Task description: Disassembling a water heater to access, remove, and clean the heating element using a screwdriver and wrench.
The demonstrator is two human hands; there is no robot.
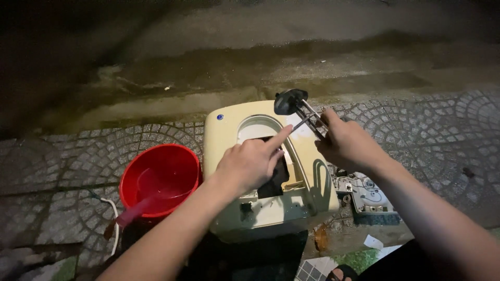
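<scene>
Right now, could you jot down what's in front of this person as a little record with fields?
Setting: patterned cobblestone pavement beside a dark wet road, at night
Main thing: cream plastic appliance casing with an oval opening, lying on the ground
Left hand: over the casing's opening, forefinger pointing at the metal part
Right hand: gripping a metal rod assembly with a dark round plate
Left of casing: round red plastic bucket
Right of casing: white cover panel on the ground

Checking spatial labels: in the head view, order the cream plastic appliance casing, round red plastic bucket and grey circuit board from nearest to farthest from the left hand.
1. Cream plastic appliance casing, directly under the left hand.
2. Round red plastic bucket, to its left.
3. Grey circuit board, far right, beyond the casing.
</scene>
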